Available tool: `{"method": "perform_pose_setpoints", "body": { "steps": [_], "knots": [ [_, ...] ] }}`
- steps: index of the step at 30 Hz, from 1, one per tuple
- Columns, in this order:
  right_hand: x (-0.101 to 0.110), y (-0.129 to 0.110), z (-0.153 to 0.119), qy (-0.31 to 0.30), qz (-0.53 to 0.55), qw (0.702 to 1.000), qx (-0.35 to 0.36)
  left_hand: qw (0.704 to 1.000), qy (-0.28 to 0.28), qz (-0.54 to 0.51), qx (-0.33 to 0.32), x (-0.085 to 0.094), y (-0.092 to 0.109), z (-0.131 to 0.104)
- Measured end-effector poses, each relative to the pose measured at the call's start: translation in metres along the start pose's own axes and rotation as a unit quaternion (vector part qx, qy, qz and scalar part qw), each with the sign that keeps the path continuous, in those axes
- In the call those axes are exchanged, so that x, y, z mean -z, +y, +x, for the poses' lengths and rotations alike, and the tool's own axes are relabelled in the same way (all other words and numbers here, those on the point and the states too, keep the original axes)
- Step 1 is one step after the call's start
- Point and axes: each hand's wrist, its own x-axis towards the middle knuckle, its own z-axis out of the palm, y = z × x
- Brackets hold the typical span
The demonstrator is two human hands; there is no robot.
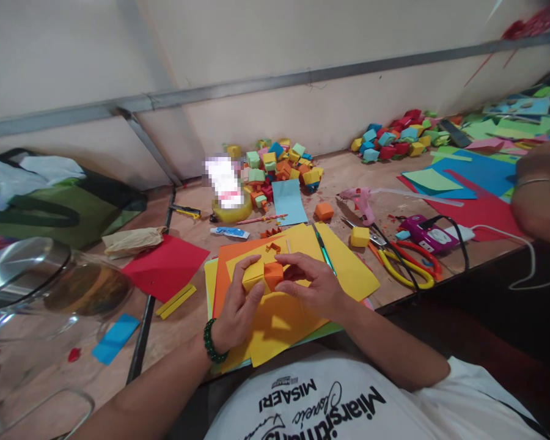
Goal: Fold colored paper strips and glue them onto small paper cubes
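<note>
In the head view my left hand (pixel 238 305) is closed around a small yellow paper box (pixel 253 276), fingers on top and thumb at the near side. My right hand (pixel 318 290) pinches a small orange paper box (pixel 274 276) between thumb and fingers. The two boxes touch side by side; whether one is tucked into the other I cannot tell. Beneath both hands lies a stack of yellow paper sheets (pixel 288 330), with an orange sheet (pixel 223 260) showing at its left. Small orange paper scraps (pixel 273 247) rest just beyond my fingers.
A green craft knife (pixel 324 250), scissors (pixel 406 269), a pink glue gun (pixel 362 201) and a purple power adapter (pixel 428 235) lie rightward. Behind are piled paper boxes (pixel 284 165) and a lit phone (pixel 227 180). A glass jug (pixel 82 284) stands left; another person's arm (pixel 543 189) is at right.
</note>
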Motion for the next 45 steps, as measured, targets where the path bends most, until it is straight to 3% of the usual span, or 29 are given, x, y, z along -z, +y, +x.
{"method": "perform_pose_setpoints", "body": {
  "steps": [4,8,11,14,20,26,31,38,45],
  "knots": [
    [-0.002,-0.001,0.0,-0.017,-0.041,0.998,0.039,1.0,-0.009,-0.003,0.007,0.0,0.0,0.0],
    [-0.008,0.001,-0.002,-0.008,-0.016,1.0,0.005,1.0,0.004,0.01,-0.019,-0.001,-0.001,0.002],
    [-0.011,0.002,-0.004,0.023,0.018,0.999,-0.016,1.0,0.009,-0.005,-0.004,-0.002,0.0,0.004],
    [-0.011,0.0,-0.003,0.037,-0.018,0.999,0.023,1.0,0.01,-0.016,0.024,-0.002,0.001,0.004],
    [-0.012,-0.003,-0.001,0.031,-0.121,0.983,0.133,0.999,-0.006,-0.031,0.018,-0.003,0.002,0.005],
    [-0.009,-0.001,-0.004,0.029,-0.119,0.987,0.104,0.991,-0.018,-0.096,0.09,-0.002,0.007,0.01],
    [-0.009,-0.005,-0.005,0.015,-0.169,0.971,0.168,0.975,-0.023,-0.171,0.14,-0.001,0.014,0.012],
    [-0.008,0.0,-0.004,0.015,-0.165,0.972,0.165,0.971,-0.066,-0.181,0.139,0.001,0.019,0.01],
    [-0.005,0.002,-0.003,-0.01,-0.169,0.964,0.207,0.976,-0.089,-0.154,0.13,0.005,0.018,0.011]
  ]
}}
